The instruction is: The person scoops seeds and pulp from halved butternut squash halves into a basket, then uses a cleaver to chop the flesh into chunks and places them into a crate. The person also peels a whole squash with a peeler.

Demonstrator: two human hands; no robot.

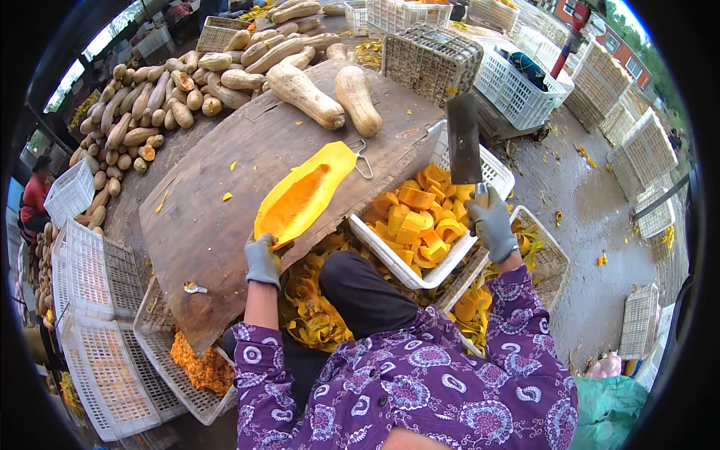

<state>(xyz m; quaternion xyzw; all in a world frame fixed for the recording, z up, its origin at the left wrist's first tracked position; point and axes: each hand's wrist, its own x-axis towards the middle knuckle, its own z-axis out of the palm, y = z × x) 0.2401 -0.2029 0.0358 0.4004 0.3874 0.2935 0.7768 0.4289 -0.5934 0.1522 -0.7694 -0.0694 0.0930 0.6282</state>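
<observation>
My gloved left hand (264, 260) grips the near end of a peeled, hollowed squash half (298, 194), its cavity facing up over the wooden board (214, 185). In my gloved right hand (492, 225) is the handle of a cleaver (464, 140), blade raised above the crate's right side. Below it, cut squash chunks (413, 222) fill a white plastic crate (388, 260). A wire-handled peeler (364, 160) lies by the squash half's far end. Two unpeeled squashes, one (304, 95) beside another (358, 101), rest at the board's far edge. A small metal tool (194, 288) lies near the board's left corner.
Peelings (315, 304) lie under the board around my legs. A crate of orange pulp (147, 332) stands at lower left. Unpeeled squashes (135, 112) are heaped beyond the board. Stacked crates (433, 62) stand behind it. A person in red (35, 194) is at far left.
</observation>
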